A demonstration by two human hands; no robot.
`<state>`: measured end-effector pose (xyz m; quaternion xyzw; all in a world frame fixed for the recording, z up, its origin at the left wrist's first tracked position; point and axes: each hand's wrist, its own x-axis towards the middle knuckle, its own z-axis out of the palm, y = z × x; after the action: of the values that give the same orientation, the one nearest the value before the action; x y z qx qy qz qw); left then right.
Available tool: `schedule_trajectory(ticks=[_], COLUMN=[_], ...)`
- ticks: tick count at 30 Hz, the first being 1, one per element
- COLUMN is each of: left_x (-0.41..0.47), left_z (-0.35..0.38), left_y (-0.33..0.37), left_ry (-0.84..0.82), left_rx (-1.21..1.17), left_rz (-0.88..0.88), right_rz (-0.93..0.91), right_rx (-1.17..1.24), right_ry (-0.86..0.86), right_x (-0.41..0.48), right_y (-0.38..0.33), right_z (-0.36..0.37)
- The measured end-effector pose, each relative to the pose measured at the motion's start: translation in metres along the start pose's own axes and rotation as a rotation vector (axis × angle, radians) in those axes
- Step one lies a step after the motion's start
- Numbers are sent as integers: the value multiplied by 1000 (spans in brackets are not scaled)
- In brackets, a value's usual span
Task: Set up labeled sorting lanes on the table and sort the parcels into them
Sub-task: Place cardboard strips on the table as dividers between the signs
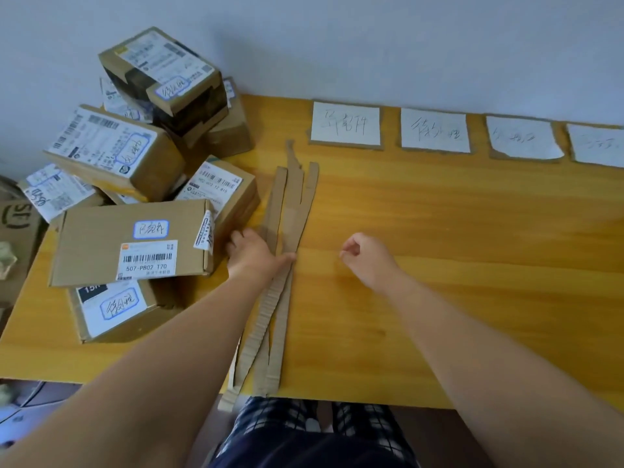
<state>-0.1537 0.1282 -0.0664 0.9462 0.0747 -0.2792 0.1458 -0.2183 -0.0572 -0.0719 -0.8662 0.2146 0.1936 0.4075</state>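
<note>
Several cardboard parcels (135,244) with shipping labels are heaped on the left of the yellow wooden table (456,248). A bundle of long cardboard strips (290,211) lies lengthwise down the table's middle, overhanging the near edge. My left hand (253,255) lies on the strips, thumb across them, fingers beside the nearest parcel. My right hand (366,260) hovers just right of the strips, fingers curled with nothing in them. Several white handwritten label cards (345,125) lie in a row along the far edge.
A grey wall runs behind the table. More cardboard boxes (15,231) stand on the floor at the left. My legs in checked trousers (304,430) are under the near edge. Bare wood lies between the strips and the cards.
</note>
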Motion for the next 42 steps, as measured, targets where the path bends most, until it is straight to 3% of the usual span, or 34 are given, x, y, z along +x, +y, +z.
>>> schedule_trajectory(ticks=[3, 8, 14, 22, 25, 28, 31, 36, 42], left_x=[8, 12, 14, 4, 2, -12, -26, -39, -54], left_z=[6, 8, 10, 14, 6, -18, -50, -90, -116], left_y=[8, 16, 12, 14, 16, 29, 43, 60, 79], left_ry=[15, -20, -47, 47, -21, -100, -322, -395, -440], left_rx=[-7, -230, -148, -32, -206, -582, -947, -969, -1091], left_rz=[6, -45, 0, 112, 160, 227, 269, 401, 354], right_rz=[8, 19, 22, -1, -2, -8, -40, -93, -177], right_rx=[10, 29, 45, 83, 116, 225, 393, 582, 623], right_ry=[11, 23, -16, -29, -19, -3, -9, 58, 74], right_x=[3, 4, 0, -2, -2, -3, -9, -20, -28], right_y=[1, 7, 7, 2, -5, -21, -48, -88, -123], right_z=[1, -1, -2, -4, -9, -22, -40, -71, -86])
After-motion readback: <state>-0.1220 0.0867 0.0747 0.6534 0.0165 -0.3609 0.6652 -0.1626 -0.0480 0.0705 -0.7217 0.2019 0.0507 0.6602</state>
